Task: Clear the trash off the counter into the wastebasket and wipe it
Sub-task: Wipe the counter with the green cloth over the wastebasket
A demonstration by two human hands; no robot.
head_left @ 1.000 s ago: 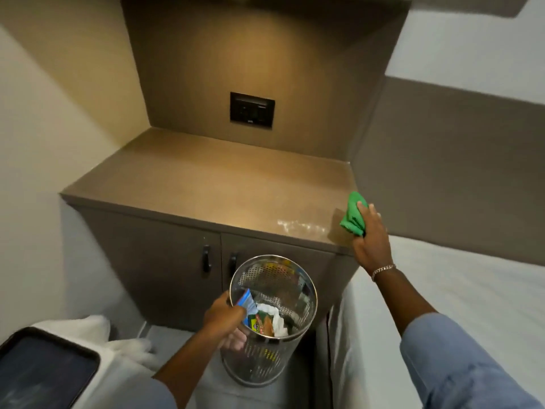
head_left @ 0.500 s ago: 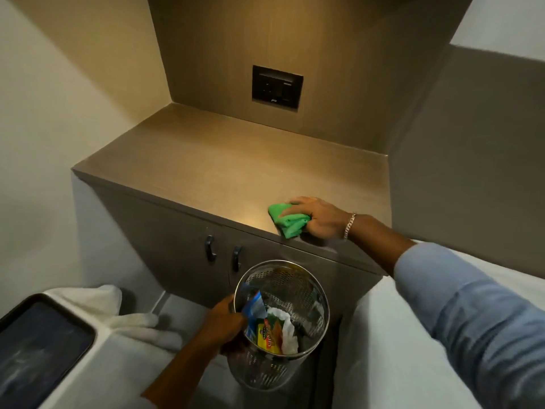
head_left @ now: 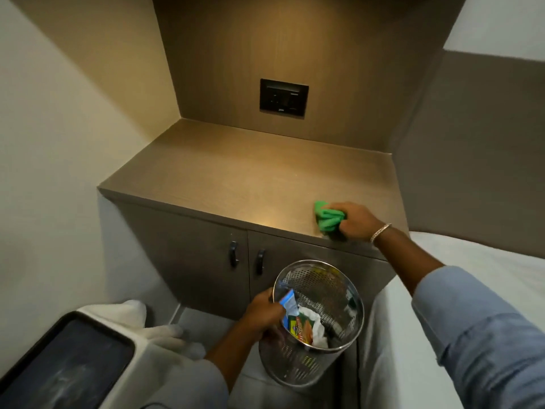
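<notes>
My right hand [head_left: 358, 221] presses a bunched green cloth [head_left: 327, 217] onto the brown counter [head_left: 236, 178], near its front right corner. Below the counter's front edge, my left hand [head_left: 262, 312] grips the rim of a perforated metal wastebasket [head_left: 320, 293] and holds it tilted. Inside the wastebasket lie a blue wrapper [head_left: 288, 302], an orange and green packet [head_left: 301, 329] and crumpled white paper [head_left: 317, 326]. The counter top shows no trash.
Two cabinet doors with dark handles [head_left: 233, 257] sit under the counter. A black socket panel [head_left: 283, 96] is on the back wall. A white bed [head_left: 472, 273] lies at the right, and a dark tray on white cloth [head_left: 59, 367] at the lower left.
My right hand has swept the green cloth from the counter's right edge leftward along the front, then back toward the right. My left hand keeps hold of the wastebasket.
</notes>
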